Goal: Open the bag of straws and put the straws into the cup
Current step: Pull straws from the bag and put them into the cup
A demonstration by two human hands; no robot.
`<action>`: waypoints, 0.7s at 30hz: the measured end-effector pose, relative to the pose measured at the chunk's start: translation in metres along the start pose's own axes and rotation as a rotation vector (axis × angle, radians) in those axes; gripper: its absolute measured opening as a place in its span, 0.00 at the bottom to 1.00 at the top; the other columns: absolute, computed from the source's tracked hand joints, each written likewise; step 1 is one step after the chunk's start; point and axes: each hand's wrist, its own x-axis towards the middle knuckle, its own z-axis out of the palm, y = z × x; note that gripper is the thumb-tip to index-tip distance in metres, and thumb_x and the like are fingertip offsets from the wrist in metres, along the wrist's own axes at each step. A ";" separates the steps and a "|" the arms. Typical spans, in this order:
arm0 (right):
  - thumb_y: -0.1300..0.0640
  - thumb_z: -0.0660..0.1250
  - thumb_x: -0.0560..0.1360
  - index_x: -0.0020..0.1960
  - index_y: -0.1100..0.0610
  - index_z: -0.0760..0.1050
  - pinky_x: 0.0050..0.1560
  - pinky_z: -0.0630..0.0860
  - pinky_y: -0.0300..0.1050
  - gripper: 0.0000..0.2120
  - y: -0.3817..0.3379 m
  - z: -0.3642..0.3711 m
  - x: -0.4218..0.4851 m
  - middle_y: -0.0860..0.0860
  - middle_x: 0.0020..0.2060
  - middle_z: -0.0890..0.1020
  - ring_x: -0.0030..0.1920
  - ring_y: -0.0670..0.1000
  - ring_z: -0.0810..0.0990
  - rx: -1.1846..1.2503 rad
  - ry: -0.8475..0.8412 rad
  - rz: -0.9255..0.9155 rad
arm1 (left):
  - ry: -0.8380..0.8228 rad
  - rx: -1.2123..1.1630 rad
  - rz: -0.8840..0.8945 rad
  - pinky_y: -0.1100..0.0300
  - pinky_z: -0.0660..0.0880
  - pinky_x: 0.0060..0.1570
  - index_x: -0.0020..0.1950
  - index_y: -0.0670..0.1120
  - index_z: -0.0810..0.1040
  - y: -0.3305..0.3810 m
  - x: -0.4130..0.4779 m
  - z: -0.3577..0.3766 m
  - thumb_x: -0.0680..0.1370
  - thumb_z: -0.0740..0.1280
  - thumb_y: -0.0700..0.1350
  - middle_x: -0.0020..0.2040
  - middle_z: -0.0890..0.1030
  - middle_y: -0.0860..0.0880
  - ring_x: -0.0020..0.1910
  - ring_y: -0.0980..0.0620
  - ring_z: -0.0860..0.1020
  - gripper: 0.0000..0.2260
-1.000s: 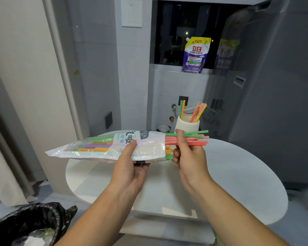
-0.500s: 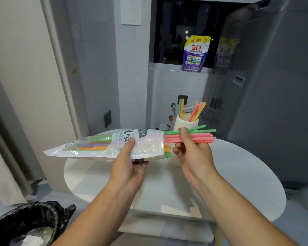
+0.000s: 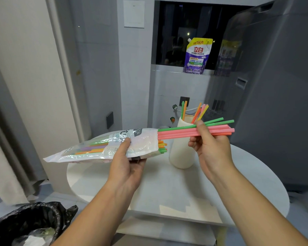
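Observation:
My left hand (image 3: 126,162) grips a clear plastic bag of straws (image 3: 100,148), held level over the round white table (image 3: 247,183), open end to the right. My right hand (image 3: 210,148) pinches a bundle of pink, green and orange straws (image 3: 178,133) that sticks far out of the bag's mouth. Orange, green and purple straws lie inside the bag. A tall white cup (image 3: 181,153) stands on the table behind the bundle, with several coloured straws (image 3: 196,112) leaning in it.
A bin with a black liner (image 3: 30,224) sits on the floor at lower left. A purple detergent pouch (image 3: 196,55) stands on the window ledge. A large grey appliance (image 3: 277,86) fills the right side, close to the table.
My right hand has drawn the bundle of straws further to the right out of the bag. The left hand and bag have stayed nearly in place.

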 end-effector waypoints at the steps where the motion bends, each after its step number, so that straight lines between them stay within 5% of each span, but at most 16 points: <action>1: 0.58 0.68 0.79 0.42 0.61 0.80 0.30 0.77 0.40 0.09 -0.002 -0.001 0.002 0.52 0.27 0.76 0.28 0.48 0.75 -0.003 0.003 -0.009 | 0.003 -0.002 0.006 0.50 0.85 0.43 0.70 0.44 0.75 0.001 0.001 0.000 0.79 0.70 0.39 0.53 0.87 0.45 0.45 0.49 0.88 0.19; 5: 0.58 0.68 0.80 0.42 0.61 0.78 0.30 0.76 0.40 0.10 -0.012 -0.009 0.012 0.54 0.30 0.76 0.29 0.49 0.75 -0.044 0.000 -0.062 | 0.023 -0.005 0.030 0.47 0.83 0.52 0.70 0.44 0.75 0.004 0.005 0.000 0.79 0.70 0.39 0.53 0.87 0.45 0.46 0.49 0.87 0.19; 16: 0.58 0.67 0.80 0.40 0.59 0.77 0.31 0.77 0.40 0.10 -0.032 -0.030 0.025 0.52 0.29 0.76 0.27 0.47 0.75 -0.081 0.042 -0.080 | 0.052 -0.022 0.051 0.45 0.81 0.57 0.70 0.44 0.75 0.012 0.015 -0.002 0.79 0.70 0.39 0.56 0.86 0.45 0.50 0.48 0.87 0.19; 21: 0.59 0.67 0.80 0.39 0.59 0.76 0.30 0.76 0.40 0.11 -0.045 -0.037 0.027 0.51 0.26 0.75 0.27 0.47 0.74 -0.051 0.072 -0.089 | 0.060 -0.026 0.047 0.47 0.84 0.47 0.70 0.44 0.76 0.012 0.017 -0.004 0.79 0.70 0.39 0.55 0.87 0.45 0.48 0.48 0.87 0.19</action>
